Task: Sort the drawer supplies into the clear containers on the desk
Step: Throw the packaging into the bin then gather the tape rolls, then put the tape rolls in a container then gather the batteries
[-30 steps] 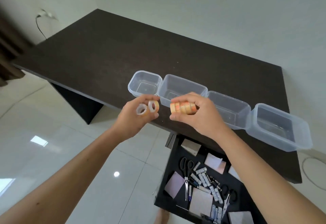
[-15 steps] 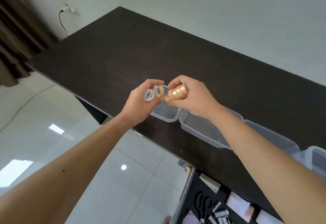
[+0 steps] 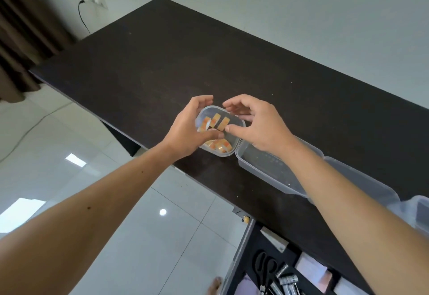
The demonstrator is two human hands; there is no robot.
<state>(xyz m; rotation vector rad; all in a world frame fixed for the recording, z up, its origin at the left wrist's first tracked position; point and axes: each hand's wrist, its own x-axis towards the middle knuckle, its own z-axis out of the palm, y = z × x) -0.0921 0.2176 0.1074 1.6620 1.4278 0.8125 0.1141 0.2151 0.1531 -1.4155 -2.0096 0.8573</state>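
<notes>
Several small orange-and-clear tape rolls lie loose in the leftmost clear container, which sits near the front edge of the dark desk. My left hand hovers over the container's left side with fingers spread and nothing in it. Over the container's right side is my right hand, also with fingers apart and holding nothing. The open drawer at bottom right holds black scissors, batteries and paper pads.
A second clear container stands right of the first, and more containers continue toward the right edge, partly hidden by my right arm. A wall socket with a cable and a brown curtain are at the far left. White tiled floor lies below.
Both hands held tape rolls above the leftmost container; now the rolls lie inside it and both hands have opened. The view has shifted left and closer.
</notes>
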